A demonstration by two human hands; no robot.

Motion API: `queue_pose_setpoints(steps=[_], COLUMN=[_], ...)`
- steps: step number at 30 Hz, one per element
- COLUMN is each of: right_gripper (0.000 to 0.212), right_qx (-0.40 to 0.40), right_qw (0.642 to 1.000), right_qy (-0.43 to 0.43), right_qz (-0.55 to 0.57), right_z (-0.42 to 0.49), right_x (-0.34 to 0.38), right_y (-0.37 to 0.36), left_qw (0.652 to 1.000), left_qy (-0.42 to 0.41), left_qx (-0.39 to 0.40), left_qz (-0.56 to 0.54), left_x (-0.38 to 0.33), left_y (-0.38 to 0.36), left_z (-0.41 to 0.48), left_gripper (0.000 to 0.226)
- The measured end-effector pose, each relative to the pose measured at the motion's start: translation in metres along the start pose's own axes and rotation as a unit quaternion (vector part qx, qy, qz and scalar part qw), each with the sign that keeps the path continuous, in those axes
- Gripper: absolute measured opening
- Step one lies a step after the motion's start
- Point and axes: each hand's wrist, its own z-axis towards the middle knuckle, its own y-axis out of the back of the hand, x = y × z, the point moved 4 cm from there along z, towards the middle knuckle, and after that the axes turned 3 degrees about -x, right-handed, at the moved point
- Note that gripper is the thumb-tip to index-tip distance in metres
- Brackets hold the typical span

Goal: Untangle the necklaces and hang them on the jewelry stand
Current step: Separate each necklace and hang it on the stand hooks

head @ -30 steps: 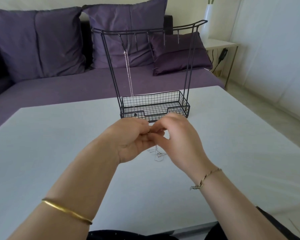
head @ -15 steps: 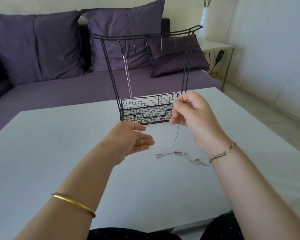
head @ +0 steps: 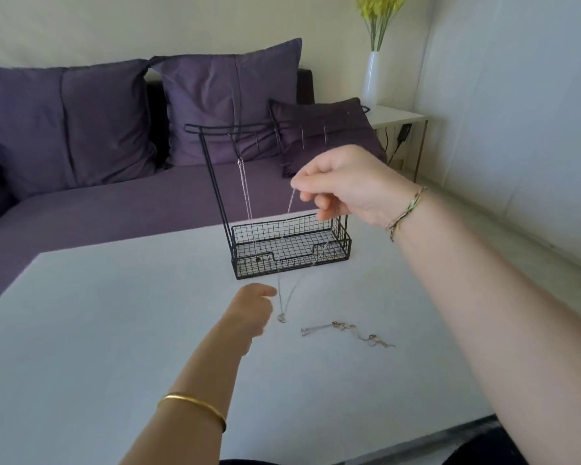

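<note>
A black wire jewelry stand (head: 291, 245) with a basket base and a hook bar stands on the white table (head: 81, 330). One silver necklace (head: 245, 189) hangs from a left hook. My right hand (head: 346, 182) is raised in front of the stand and pinches a thin silver necklace (head: 284, 297) that hangs down, its small pendant near the tabletop. My left hand (head: 252, 312) hovers low beside that pendant with fingers loosely curled, holding nothing that I can see. A tangle of remaining chains (head: 348, 333) lies on the table to the right.
A purple sofa (head: 114, 203) with cushions runs behind the table. A white vase (head: 371, 78) with green stems stands on a side table at the back right. The table's near edge is at the bottom.
My right hand has risen higher and lifted one necklace free of the tangle. My left hand has let go and dropped low. The view has tilted up.
</note>
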Motion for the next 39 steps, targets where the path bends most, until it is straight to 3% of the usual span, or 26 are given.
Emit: queue_pose_setpoints(steps=[2,4,5,8,11,16,18,24,29,35,39], right_gripper=[0.013,0.019,0.02,0.022,0.027,0.007,0.011,0.015,0.01,0.015,0.014], right_qx=[0.038,0.069,0.082,0.099,0.094,0.109,0.113,0.078,-0.043,-0.131,-0.159], right_qw=[0.999,0.997,0.996,0.991,0.989,0.993,0.993,0.988,0.973,0.919,0.849], right_qy=[-0.019,-0.031,-0.037,-0.062,-0.076,-0.045,-0.034,0.002,0.07,0.152,0.178], right_qz=[0.006,0.005,0.011,0.066,0.086,0.02,-0.013,-0.132,-0.217,-0.34,-0.471], right_z=[0.005,0.01,0.013,0.02,0.03,0.048,0.055,0.076,0.091,0.114,0.129], right_x=[-0.002,-0.002,-0.001,0.003,0.005,-0.001,-0.004,-0.006,0.003,0.013,0.011], right_y=[-0.004,-0.007,-0.008,-0.007,0.001,0.01,0.011,0.011,0.019,0.012,-0.003], left_qw=[0.99,0.964,0.958,0.959,0.968,0.972,0.969,0.924,0.873,0.833,0.793], left_qy=[-0.067,-0.127,-0.152,-0.194,-0.182,-0.214,-0.242,-0.332,-0.378,-0.368,-0.36], left_qx=[-0.039,-0.01,0.014,0.054,0.011,-0.037,-0.047,-0.12,-0.204,-0.295,-0.35], left_qz=[-0.115,-0.234,-0.242,-0.201,-0.172,-0.09,-0.032,0.149,0.229,0.289,0.345], left_x=[-0.036,-0.079,-0.099,-0.133,-0.142,-0.153,-0.158,-0.17,-0.187,-0.198,-0.2], left_y=[0.008,0.016,0.017,0.019,0.025,0.038,0.042,0.053,0.064,0.073,0.075], left_z=[-0.008,-0.022,-0.029,-0.036,-0.025,0.001,0.006,0.024,0.032,0.055,0.063], left_gripper=[0.024,0.025,0.026,0.023,0.02,0.016,0.011,0.009,0.009,0.014,0.021])
